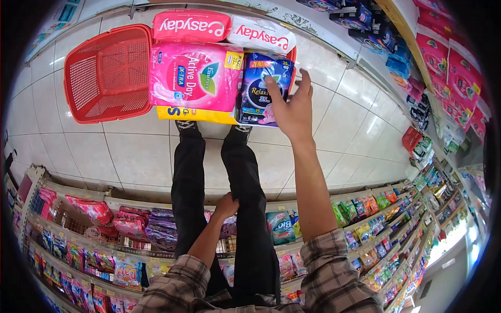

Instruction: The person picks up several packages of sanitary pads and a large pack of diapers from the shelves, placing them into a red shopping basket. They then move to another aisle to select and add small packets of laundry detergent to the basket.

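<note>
My right hand (294,108) is open, fingers spread, over the right edge of a dark blue pad pack (255,78) marked Relax. Its thumb lies across the front of that pack, which stays in place among the others. Beside it is a large pink Active Day pad pack (177,78), over a yellow pack (209,115). Behind them are a pink Easyday pack (190,26) and a white Easyday pack (261,35). My left hand (226,205) rests by my knee with its fingers curled in, and nothing shows in it.
A red plastic basket (107,78) stands left of the packs; a bit of red rim shows behind the dark pack. Stocked shelves (130,255) run along the near side. Pink packs (459,73) hang at the right. Tiled floor (344,120) lies between the shelves.
</note>
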The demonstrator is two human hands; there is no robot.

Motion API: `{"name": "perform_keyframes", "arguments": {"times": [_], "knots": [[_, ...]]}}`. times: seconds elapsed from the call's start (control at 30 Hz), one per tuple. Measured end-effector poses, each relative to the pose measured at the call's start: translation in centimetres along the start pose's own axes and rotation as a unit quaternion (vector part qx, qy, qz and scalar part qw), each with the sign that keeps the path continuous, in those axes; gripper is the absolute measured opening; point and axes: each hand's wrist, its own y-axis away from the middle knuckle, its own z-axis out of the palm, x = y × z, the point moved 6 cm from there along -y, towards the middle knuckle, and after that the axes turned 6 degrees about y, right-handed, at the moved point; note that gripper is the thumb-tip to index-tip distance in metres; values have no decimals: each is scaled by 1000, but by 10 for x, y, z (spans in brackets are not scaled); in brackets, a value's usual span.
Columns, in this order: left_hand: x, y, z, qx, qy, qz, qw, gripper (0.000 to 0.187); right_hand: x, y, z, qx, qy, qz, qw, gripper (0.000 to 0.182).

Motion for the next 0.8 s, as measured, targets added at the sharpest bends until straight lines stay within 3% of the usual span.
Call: {"name": "perform_keyframes", "arguments": {"times": [0.23,0.37,0.57,0.6,0.7,0.8], "knots": [[3,-5,1,9,8,23,1000,44,17,11,15,-105,-260,56,958,67],[8,-4,1,14,-2,24,1000,43,30,-2,17,-78,-136,-25,987,60],[24,7,-11,12,20,8,1000,44,65,-12,-7,-60,-224,64,971,51],[25,10,-13,10,30,8,999,45,78,-7,-9,-54,-185,90,977,49],[-1,-4,-9,-18,88,4,996,42,157,26,0,-106,-61,151,981,46],[12,7,-31,42,188,65,979,30,266,95,20,-132,78,139,978,48]]}}
